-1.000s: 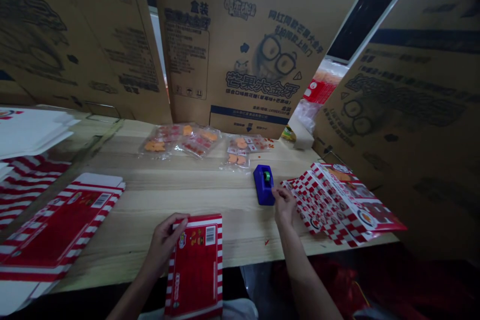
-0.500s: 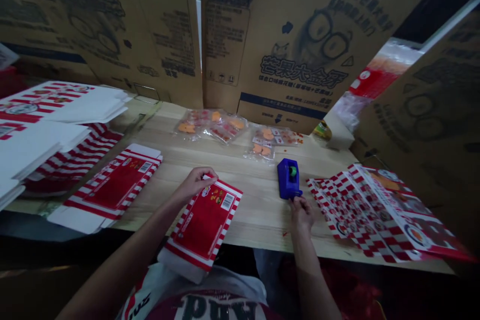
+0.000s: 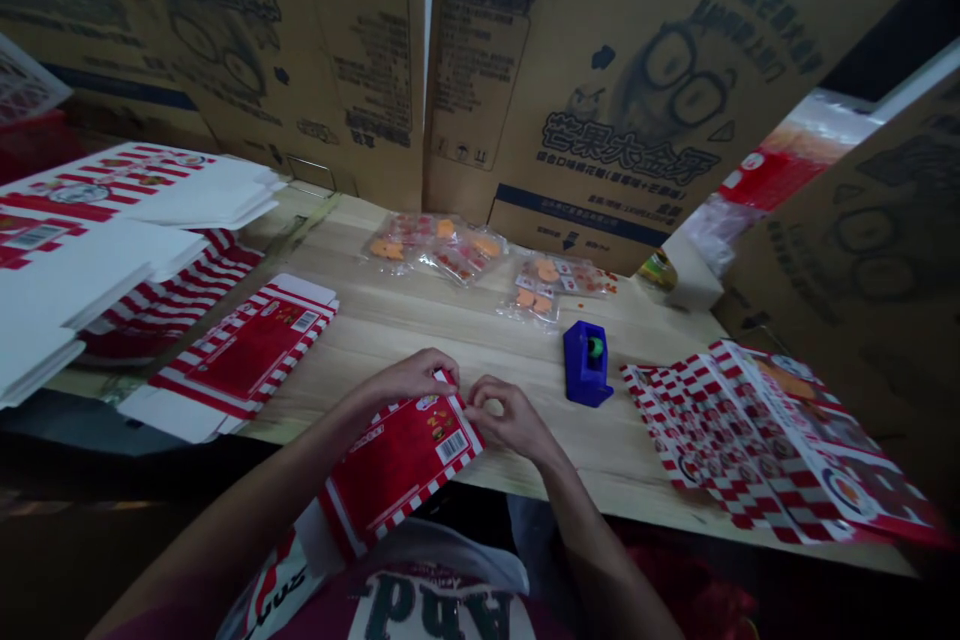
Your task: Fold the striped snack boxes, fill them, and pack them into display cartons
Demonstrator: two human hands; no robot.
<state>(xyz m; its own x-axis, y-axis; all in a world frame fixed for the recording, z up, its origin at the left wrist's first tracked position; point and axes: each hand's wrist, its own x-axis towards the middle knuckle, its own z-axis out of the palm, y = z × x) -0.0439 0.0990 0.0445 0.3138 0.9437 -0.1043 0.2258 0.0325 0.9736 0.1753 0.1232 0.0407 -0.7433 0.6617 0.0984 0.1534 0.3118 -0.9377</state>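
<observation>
My left hand grips the top end of a red carton with striped edges. The carton slants over the table's front edge, its white flap end close to my body. At the carton's upper right corner my right hand has thumb and forefinger pinched together; whatever lies between them is too small to make out. To the right of that hand stands a blue tape dispenser with a green core. Another red carton lies flat on the table to the left, with its white flaps out.
Stacked white and red cartons fill the left side. Small clear packets with orange pieces lie toward the back, below tall cardboard boxes. Red-and-white checked printed sheets spread on the right of the wooden table.
My right hand has moved left from the tape dispenser to the carton's top end. The carton has turned clockwise in my left hand. The view has shifted slightly.
</observation>
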